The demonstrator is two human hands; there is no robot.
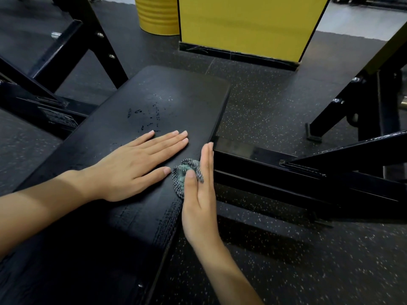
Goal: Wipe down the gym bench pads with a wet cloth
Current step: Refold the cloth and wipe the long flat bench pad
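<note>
A long black bench pad (167, 100) runs from the near left to the middle of the view, with wet streaks and droplets on its top. My left hand (136, 164) lies flat on the pad, fingers together, holding nothing. My right hand (200, 194) stands on edge against the pad's right side. It presses a crumpled grey-green cloth (184, 177) against that edge, thumb on top of the cloth. Most of the cloth is hidden behind the palm.
Black steel frame bars (308, 172) stretch right from the bench, and angled uprights (94, 40) stand at the back left. A yellow column (246, 23) and a yellow bin (157, 14) stand behind. The floor is speckled black rubber (275, 111).
</note>
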